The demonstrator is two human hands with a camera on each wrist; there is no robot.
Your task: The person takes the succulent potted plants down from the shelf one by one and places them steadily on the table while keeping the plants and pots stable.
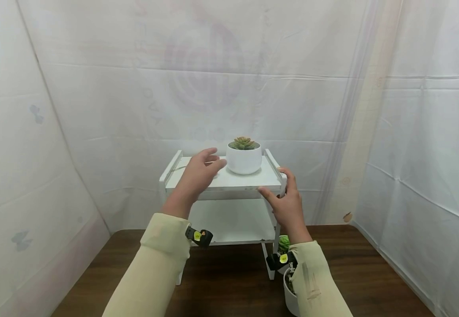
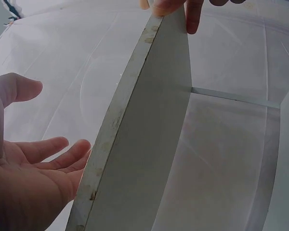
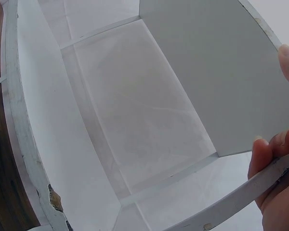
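Observation:
A white two-tier shelf stands on the table. On the right part of its top board sits a white round pot holding a small green succulent. My left hand is over the top board, just left of the pot. Its thumb and fingers are spread apart with nothing between them in the left wrist view. At the front right corner of the shelf, my right hand grips the frame. Its fingers curl over the side rail, and the thumb rests against the board's front edge.
Beside the shelf's right legs are a green succulent and a white pot, partly behind my right wrist. The dark wooden table lies beneath. White sheets hang behind and on both sides.

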